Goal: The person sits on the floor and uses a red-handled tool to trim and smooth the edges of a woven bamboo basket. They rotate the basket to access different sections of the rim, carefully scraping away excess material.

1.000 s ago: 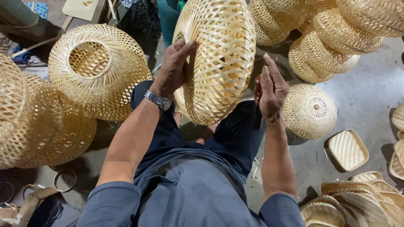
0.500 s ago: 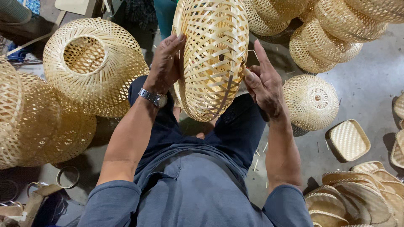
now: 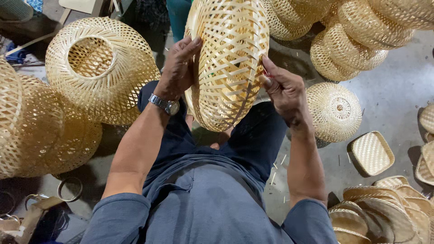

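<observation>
I hold a woven bamboo lampshade (image 3: 230,58) upright above my lap, its open weave facing me. My left hand (image 3: 178,68), with a metal watch on the wrist, grips its left edge with the fingers curled over the rim. My right hand (image 3: 285,90) presses against its right side, fingers closed on the weave around something small and red that I cannot make out. My legs in dark trousers lie under the shade.
A big cone-shaped bamboo shade (image 3: 97,68) stands to the left, with more stacked shades (image 3: 40,131) at far left. Round woven shades (image 3: 357,31) pile at top right, a dome shade (image 3: 334,110) and flat woven trays (image 3: 370,153) lie on the concrete floor at right.
The shade has turned and come closer to me. My right hand went from open beside the shade to gripping its right side; my left hand shifted up along the left rim.
</observation>
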